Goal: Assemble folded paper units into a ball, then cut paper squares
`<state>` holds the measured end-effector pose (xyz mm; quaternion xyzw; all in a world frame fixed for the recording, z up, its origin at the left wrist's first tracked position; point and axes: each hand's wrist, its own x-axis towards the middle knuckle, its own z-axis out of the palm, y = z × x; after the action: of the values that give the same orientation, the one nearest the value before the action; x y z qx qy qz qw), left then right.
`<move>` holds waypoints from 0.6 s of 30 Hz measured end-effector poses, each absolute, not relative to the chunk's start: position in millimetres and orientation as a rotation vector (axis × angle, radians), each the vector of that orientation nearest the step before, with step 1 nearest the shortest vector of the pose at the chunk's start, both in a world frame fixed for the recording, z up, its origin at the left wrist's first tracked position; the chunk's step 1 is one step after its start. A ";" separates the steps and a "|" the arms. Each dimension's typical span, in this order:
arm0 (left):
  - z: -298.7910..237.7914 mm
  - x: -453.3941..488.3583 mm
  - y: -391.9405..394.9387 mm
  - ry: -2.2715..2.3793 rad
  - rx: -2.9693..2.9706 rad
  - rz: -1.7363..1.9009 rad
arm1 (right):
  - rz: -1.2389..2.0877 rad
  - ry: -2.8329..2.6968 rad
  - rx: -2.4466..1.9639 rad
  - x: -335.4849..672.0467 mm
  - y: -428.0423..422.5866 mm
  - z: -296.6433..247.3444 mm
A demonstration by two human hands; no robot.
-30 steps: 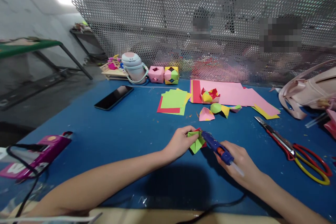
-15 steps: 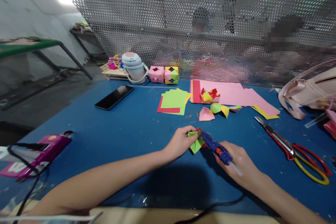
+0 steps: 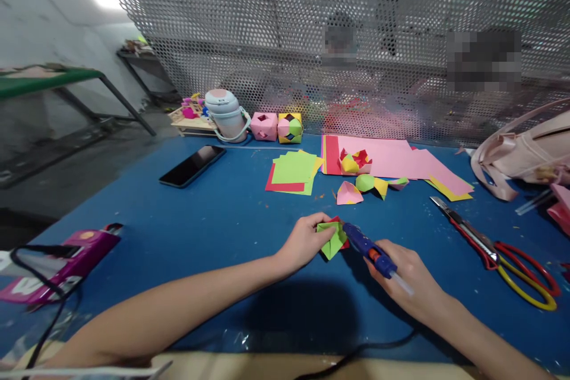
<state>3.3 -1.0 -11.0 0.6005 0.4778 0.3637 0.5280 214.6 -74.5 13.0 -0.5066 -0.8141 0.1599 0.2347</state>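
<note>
In from the front edge of the bench [image 3: 200, 237], the left hand [image 3: 307, 240] pinches folded green-and-red paper [image 3: 332, 243]; the right hand [image 3: 403, 267] grips a glue gun [image 3: 367, 247]. Looks like gluing to me, calling next for steady aim.

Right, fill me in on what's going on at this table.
A person's left hand is pinching a green and red folded paper piece above the blue table. The right hand holds a blue glue gun, its nozzle at the piece's upper right edge; whether it touches is hard to tell. Beyond the hands lie a pink folded piece and a stack of coloured paper squares, with two paper boxes farther back.
</note>
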 end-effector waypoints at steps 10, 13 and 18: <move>-12.9 3.5 -0.4 1.144 1.440 0.874 | 0.443 -2.230 -1.384 211.6 -73.8 15.9; -13.7 3.4 -0.8 1.145 1.441 0.873 | 0.455 -2.221 -1.384 210.9 -73.6 17.6; -13.5 4.1 -0.8 1.152 1.462 0.876 | 0.451 -2.247 -1.381 210.8 -73.4 17.9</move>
<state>4.1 -0.8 -13.5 0.6086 0.4798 0.3647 0.5162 210.8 -73.4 17.9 -0.5021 -0.8172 0.1640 0.2308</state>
